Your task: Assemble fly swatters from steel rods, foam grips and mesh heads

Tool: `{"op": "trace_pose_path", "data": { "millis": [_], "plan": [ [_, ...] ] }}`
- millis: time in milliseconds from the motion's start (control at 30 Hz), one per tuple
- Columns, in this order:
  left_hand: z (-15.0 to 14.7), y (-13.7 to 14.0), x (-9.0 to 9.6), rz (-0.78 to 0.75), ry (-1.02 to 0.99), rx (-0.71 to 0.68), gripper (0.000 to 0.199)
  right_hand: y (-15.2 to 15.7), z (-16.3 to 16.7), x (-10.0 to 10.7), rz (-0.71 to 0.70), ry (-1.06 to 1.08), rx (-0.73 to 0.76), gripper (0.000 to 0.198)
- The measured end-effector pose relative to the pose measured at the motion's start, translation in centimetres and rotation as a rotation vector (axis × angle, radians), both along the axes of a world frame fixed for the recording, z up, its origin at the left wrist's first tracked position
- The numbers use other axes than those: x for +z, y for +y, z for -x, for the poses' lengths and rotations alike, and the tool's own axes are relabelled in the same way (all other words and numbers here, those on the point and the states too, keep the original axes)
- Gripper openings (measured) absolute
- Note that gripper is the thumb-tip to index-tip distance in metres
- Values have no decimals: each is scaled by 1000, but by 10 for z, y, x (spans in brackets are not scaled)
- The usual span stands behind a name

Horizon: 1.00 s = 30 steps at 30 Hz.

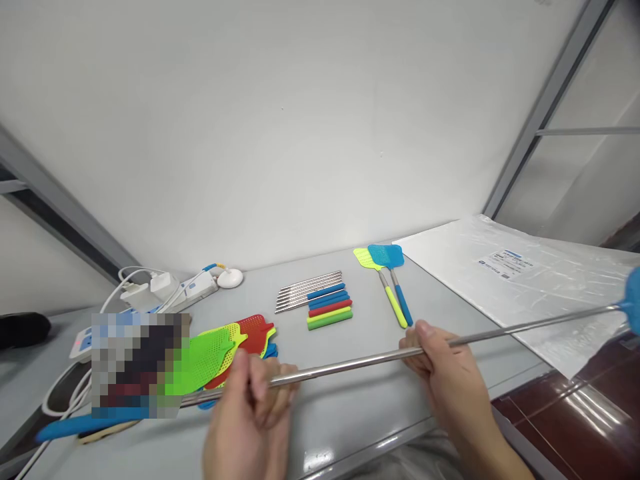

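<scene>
A long telescopic fly swatter [350,365] stretches across the view, its metal rod drawn out. The blue grip [75,425] is at the lower left, and part of a blue head [633,300] shows at the right edge. My left hand [253,407] is closed around the rod near the grip end. Further along, my right hand [445,380] pinches the rod between thumb and fingers. Behind my left hand lies a pile of swatter heads in green [203,357], red [257,333], yellow and blue. A yellow swatter [393,300] and a blue swatter [400,293] lie beyond my right hand.
Several metal rods [300,293] and coloured grip tubes [330,313] lie mid-table. White power strips [197,287] with plugs and cables, beside a white round device [230,278], are at the left. White plastic packaging [560,280] covers the right side. A blurred-out patch hides something at left.
</scene>
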<state>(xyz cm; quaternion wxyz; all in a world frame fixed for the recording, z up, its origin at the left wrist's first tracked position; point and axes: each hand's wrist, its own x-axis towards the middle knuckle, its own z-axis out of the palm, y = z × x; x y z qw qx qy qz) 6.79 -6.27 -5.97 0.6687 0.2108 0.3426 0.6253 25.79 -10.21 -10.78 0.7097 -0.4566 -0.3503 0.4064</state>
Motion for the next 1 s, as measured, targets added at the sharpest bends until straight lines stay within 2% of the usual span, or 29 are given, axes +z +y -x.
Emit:
{"op": "trace_pose_path", "data": {
  "millis": [100, 200, 400, 533, 667, 733, 833, 900, 1000],
  "plan": [
    [25, 4, 11, 40, 35, 83, 49, -2, -10, 9, -41, 3, -39, 50],
    [43, 6, 13, 61, 14, 141, 52, -5, -16, 19, -87, 13, -60, 50],
    [55, 9, 16, 38, -65, 216, 54, -7, -26, 25, -143, 54, -95, 51],
    [39, 9, 15, 41, -97, 204, 55, -2, -29, 18, -113, 170, -110, 54],
    [11, 8, 6, -24, -180, 172, 40, 6, -19, 13, -77, 302, -147, 52],
    [-4, 7, -1, -32, -200, 170, 32, 8, -8, 9, -59, 306, -100, 49],
    [-25, 1, -13, -8, -166, 166, 31, 9, 8, 1, -32, 278, -3, 49],
    [-37, -5, -23, 1, -102, 92, 34, 8, 16, -4, -12, 241, 51, 48],
    [-54, -17, -37, -40, 7, -208, 42, 4, 20, -9, 33, 84, 108, 46]
  ]
}}
